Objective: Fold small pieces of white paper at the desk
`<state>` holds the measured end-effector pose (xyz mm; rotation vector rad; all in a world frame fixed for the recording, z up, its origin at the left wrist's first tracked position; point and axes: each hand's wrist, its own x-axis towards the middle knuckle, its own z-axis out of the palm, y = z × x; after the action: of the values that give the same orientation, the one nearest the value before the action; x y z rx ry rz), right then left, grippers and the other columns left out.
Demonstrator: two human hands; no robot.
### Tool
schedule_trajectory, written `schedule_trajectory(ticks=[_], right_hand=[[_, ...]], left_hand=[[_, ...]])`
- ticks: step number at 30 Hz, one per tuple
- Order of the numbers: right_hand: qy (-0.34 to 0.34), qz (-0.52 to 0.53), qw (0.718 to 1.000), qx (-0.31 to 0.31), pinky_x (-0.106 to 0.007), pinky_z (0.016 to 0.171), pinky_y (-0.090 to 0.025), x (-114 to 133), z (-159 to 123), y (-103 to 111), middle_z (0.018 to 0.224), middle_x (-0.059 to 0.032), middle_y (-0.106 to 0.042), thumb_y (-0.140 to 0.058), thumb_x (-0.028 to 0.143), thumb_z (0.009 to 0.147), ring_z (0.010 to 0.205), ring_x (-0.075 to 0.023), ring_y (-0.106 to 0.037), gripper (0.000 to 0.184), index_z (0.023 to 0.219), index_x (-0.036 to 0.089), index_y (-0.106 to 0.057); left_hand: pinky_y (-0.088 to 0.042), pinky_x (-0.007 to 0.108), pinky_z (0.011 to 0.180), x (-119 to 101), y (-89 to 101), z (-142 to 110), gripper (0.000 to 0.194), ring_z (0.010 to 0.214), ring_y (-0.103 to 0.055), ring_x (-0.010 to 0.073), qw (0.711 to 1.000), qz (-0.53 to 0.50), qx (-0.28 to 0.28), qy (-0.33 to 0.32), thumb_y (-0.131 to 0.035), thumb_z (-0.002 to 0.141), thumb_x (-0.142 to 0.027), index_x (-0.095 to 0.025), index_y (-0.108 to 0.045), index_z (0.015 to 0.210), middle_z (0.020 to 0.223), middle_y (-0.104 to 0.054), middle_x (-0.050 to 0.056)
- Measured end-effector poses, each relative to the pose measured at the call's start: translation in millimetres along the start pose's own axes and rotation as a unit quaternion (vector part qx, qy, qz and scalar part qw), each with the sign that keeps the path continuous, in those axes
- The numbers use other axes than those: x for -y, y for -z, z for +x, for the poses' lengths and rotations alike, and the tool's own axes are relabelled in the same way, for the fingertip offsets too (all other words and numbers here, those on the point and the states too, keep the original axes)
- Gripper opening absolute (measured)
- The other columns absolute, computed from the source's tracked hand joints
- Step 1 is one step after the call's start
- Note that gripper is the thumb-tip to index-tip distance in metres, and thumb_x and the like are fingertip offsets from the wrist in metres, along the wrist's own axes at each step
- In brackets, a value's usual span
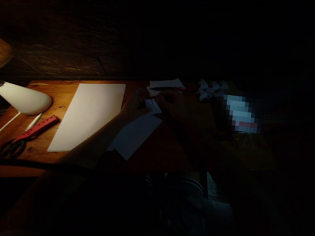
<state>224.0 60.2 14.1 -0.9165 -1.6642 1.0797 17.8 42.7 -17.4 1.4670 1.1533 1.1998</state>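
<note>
A small piece of folded white paper (153, 106) is held between my two hands above the wooden table. My left hand (136, 101) grips it from the left with bent fingers. From the right, my right hand (169, 100) pinches its edge; the fingers are dark and partly lost in shadow. Beneath the hands lies a white sheet (140, 133), slanting toward me. Just behind them rest more paper pieces (167, 83) with a dark, narrow object (162, 88) across them that I cannot make out.
A stack of white paper (91, 115) lies left on the wooden table (72, 88). Further left are a white lamp (24, 98), a red power strip (41, 126) and its coiled black cord (13, 148). Crumpled or folded papers (211, 88) and a blurred-out bright screen (241, 113) are at right.
</note>
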Motion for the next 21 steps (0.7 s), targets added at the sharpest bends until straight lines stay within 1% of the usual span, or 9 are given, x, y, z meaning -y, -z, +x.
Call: schedule_trajectory(ticks=[2,5,6,8,10,14,17,19,21], right_hand=[[0.001,-0.009,1.0,-0.015,-0.03,0.072,-0.045,-3,2,1,0.079,-0.0006,-0.06,-0.077,0.03,0.08,0.078,-0.0161,-0.054,0.02,0.08,0.02,-0.059],[0.005,-0.026,0.999,-0.018,-0.029,0.073,-0.044,-5,3,2,0.08,0.0005,-0.056,-0.077,0.027,0.078,0.079,-0.016,-0.051,0.024,0.079,0.022,-0.053],[0.005,-0.028,0.999,-0.015,-0.029,0.074,-0.044,-5,3,2,0.08,0.0006,-0.056,-0.076,0.027,0.077,0.079,-0.0159,-0.051,0.024,0.079,0.022,-0.053],[0.004,-0.023,1.0,-0.008,-0.029,0.074,-0.044,-5,3,2,0.08,0.0012,-0.055,-0.076,0.028,0.077,0.078,-0.0154,-0.05,0.024,0.078,0.022,-0.053],[0.004,-0.008,1.0,0.001,-0.029,0.073,-0.045,-6,3,2,0.079,0.0015,-0.056,-0.076,0.029,0.077,0.077,-0.0147,-0.051,0.025,0.078,0.022,-0.053],[0.001,0.033,0.999,0.017,-0.027,0.071,-0.046,-8,3,1,0.079,0.0002,-0.058,-0.074,0.036,0.084,0.076,-0.0143,-0.054,0.024,0.079,0.021,-0.056],[-0.004,0.048,0.999,0.027,-0.026,0.069,-0.047,-12,3,2,0.079,-0.0005,-0.06,-0.07,0.044,0.09,0.076,-0.0143,-0.055,0.027,0.082,0.021,-0.06],[0.0,0.044,0.999,0.032,-0.026,0.068,-0.047,-15,4,4,0.08,-0.0007,-0.061,-0.072,0.045,0.09,0.076,-0.0142,-0.056,0.027,0.085,0.02,-0.062],[0.01,0.04,0.999,0.032,-0.026,0.069,-0.048,-18,5,4,0.082,-0.001,-0.063,-0.074,0.044,0.087,0.076,-0.0142,-0.057,0.027,0.087,0.02,-0.063]], left_hand=[[-0.054,0.025,0.066,-2,1.0,-1,0.053,0.082,-0.072,0.0185,1.0,-0.005,0.028,-0.011,-0.09,0.065,-0.024,-0.022,-0.063,0.11,0.092,-0.073,0.004],[-0.055,0.024,0.07,-8,1.8,-4,0.024,0.083,-0.071,0.0175,0.997,0.026,0.072,-0.026,-0.083,0.069,-0.021,-0.018,-0.071,0.089,0.09,-0.075,0.007],[-0.056,0.025,0.071,-11,1.7,-5,0.017,0.083,-0.071,0.0176,0.995,0.043,0.089,-0.025,-0.082,0.07,-0.021,-0.017,-0.074,0.085,0.089,-0.076,0.008],[-0.056,0.026,0.07,-16,1.2,-8,0.016,0.082,-0.071,0.0175,0.994,0.063,0.09,-0.029,-0.08,0.072,-0.021,-0.017,-0.078,0.088,0.096,-0.079,0.009],[-0.054,0.025,0.066,-19,0.6,-9,0.02,0.076,-0.069,0.0159,0.993,0.076,0.087,-0.027,-0.079,0.072,-0.021,-0.017,-0.081,0.091,0.097,-0.08,0.009],[-0.049,0.023,0.058,-17,0.6,-9,0.025,0.066,-0.065,0.0137,0.992,0.1,0.075,-0.025,-0.079,0.071,-0.025,-0.016,-0.083,0.094,0.084,-0.078,0.007],[-0.048,0.023,0.058,-16,0.4,-8,0.027,0.068,-0.066,0.0139,0.992,0.105,0.064,-0.034,-0.079,0.072,-0.028,-0.015,-0.083,0.094,0.086,-0.079,0.008],[-0.049,0.023,0.058,-18,-0.2,-9,0.026,0.068,-0.066,0.0139,0.993,0.09,0.063,-0.037,-0.078,0.072,-0.028,-0.014,-0.082,0.094,0.085,-0.079,0.009],[-0.047,0.024,0.056,-20,-0.9,-10,0.025,0.064,-0.063,0.0129,0.994,0.08,0.062,-0.036,-0.077,0.072,-0.028,-0.013,-0.081,0.092,0.079,-0.077,0.007]])
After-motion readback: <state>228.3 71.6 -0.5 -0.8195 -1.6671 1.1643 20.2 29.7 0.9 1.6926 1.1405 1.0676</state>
